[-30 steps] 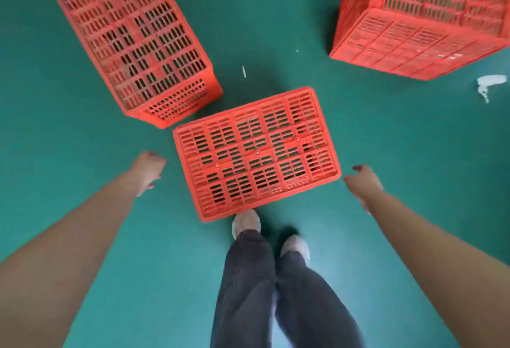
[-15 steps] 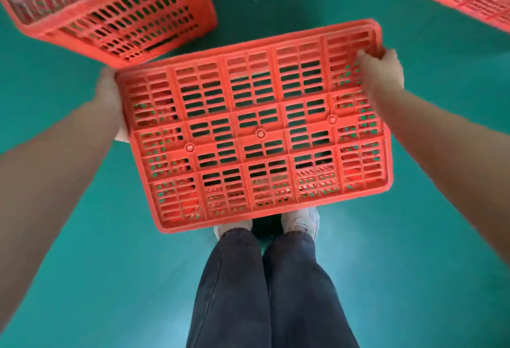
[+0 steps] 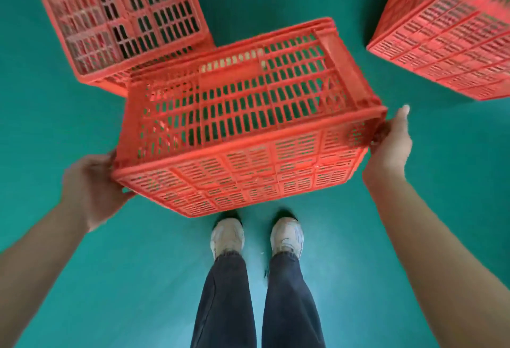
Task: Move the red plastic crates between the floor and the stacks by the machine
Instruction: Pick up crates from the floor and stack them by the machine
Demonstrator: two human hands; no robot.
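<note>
Now that the crate has come up off the green floor (image 3: 82, 278), I read this as the start of a carry rather than a reach. At the upper left of the frame another red plastic crate (image 3: 118, 16) sits upturned on the floor, untouched. Lower left, my left hand (image 3: 91, 187) is wrapped round the near left corner of the held crate (image 3: 248, 126), though blur hides how the fingers lie. A second ago that crate lay base-up on the floor with both hands clear of it; half a second ago the hands were at its short ends. It now hangs mid-frame above my pale shoes (image 3: 227, 237), tipped so a slotted long wall faces up and the fine-gridded base turns toward me, so it is being rolled over as it rises. On the right, my right hand (image 3: 392, 140) grasps the far short end at the rim, thumb pointing up. A third crate (image 3: 447, 43) stands at the upper right. I judge the lift secure; neither machine nor stacks show, so the destination is still to be found.
</note>
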